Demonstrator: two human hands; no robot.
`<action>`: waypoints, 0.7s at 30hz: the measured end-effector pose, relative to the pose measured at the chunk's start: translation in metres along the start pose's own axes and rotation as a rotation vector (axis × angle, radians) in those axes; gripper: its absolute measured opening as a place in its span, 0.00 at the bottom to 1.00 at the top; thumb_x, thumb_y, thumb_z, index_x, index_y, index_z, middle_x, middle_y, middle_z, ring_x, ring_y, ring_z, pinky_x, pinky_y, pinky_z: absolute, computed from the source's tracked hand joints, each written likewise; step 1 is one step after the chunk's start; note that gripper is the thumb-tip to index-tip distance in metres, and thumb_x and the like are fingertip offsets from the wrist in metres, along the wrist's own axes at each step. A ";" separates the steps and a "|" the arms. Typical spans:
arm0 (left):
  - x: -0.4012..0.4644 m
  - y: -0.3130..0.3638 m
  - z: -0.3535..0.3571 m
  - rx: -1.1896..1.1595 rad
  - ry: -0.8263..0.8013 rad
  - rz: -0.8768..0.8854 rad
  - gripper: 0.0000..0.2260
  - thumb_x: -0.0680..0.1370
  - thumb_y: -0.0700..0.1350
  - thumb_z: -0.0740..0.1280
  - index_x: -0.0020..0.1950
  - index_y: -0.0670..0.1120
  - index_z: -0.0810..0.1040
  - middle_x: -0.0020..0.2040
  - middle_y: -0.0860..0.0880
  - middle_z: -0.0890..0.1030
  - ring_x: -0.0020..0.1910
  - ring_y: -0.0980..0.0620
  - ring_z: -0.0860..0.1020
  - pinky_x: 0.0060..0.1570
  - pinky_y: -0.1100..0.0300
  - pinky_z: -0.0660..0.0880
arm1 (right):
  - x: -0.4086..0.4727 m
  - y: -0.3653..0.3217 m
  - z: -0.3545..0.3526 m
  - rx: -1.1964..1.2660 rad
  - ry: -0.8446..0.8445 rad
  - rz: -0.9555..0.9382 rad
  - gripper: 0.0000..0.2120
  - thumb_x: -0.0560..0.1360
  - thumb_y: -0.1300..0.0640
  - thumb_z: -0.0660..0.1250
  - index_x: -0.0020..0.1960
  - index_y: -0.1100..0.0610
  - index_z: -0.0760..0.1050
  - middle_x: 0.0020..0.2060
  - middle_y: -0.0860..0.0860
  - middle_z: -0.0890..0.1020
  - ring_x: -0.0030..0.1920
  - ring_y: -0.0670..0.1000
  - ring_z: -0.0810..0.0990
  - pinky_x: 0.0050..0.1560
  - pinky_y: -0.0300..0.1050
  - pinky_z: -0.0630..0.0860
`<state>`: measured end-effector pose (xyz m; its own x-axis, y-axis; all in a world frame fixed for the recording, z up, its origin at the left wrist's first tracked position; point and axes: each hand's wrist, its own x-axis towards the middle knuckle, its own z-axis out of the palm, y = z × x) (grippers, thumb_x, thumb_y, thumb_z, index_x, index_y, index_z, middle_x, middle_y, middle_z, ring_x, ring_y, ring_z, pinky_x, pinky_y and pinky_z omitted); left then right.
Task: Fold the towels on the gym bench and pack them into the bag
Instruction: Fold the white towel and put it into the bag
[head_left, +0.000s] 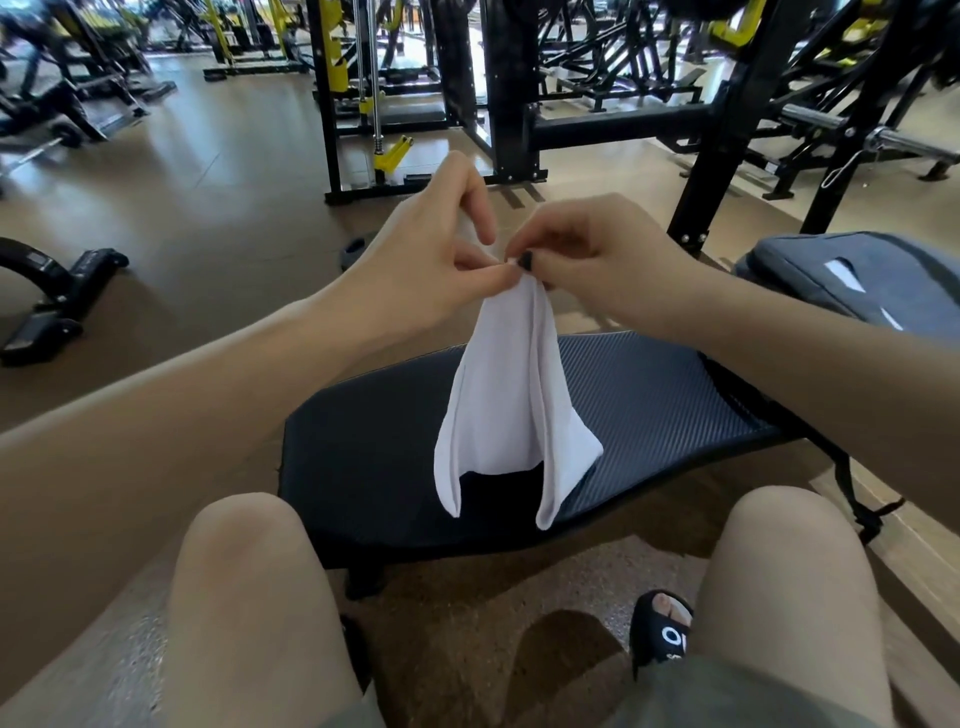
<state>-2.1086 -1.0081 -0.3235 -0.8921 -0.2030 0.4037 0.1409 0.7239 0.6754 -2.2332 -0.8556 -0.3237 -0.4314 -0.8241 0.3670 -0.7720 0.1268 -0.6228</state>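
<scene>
A white towel (506, 400) hangs doubled over in the air above the black gym bench (649, 395). My left hand (436, 244) and my right hand (587, 260) pinch its top corners together, fingertips almost touching. The towel's lower folds dangle just over the bench pad. A grey bag (852, 280) lies at the bench's far right end, its opening showing something white inside.
My two bare knees (244, 561) fill the foreground, with a black sandal (662, 629) on the floor between them. Black and yellow gym machines (395, 93) stand behind the bench. A black machine base (52, 296) sits on the brown floor at the left.
</scene>
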 end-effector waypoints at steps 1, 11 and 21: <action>0.000 0.000 0.001 -0.007 0.006 -0.001 0.19 0.76 0.40 0.75 0.57 0.39 0.65 0.49 0.43 0.79 0.42 0.53 0.86 0.54 0.41 0.80 | 0.000 0.000 0.001 -0.014 0.015 -0.008 0.10 0.79 0.63 0.65 0.50 0.50 0.82 0.42 0.45 0.83 0.45 0.46 0.82 0.49 0.41 0.78; -0.005 -0.020 0.019 0.074 0.003 0.005 0.10 0.79 0.42 0.72 0.54 0.43 0.73 0.51 0.49 0.81 0.44 0.54 0.85 0.46 0.52 0.82 | 0.000 0.000 -0.009 -0.072 0.130 0.016 0.10 0.79 0.63 0.64 0.54 0.54 0.82 0.44 0.49 0.84 0.47 0.50 0.83 0.55 0.54 0.80; 0.008 -0.016 0.017 0.102 0.018 0.073 0.05 0.78 0.43 0.72 0.51 0.44 0.78 0.45 0.49 0.84 0.44 0.51 0.84 0.47 0.50 0.81 | -0.001 -0.008 -0.022 -0.157 -0.043 -0.011 0.13 0.75 0.62 0.69 0.58 0.53 0.81 0.46 0.47 0.85 0.47 0.45 0.83 0.55 0.46 0.80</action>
<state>-2.1252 -1.0099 -0.3414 -0.8728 -0.1584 0.4616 0.1601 0.8006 0.5774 -2.2364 -0.8436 -0.3039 -0.4052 -0.8482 0.3410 -0.8414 0.2001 -0.5020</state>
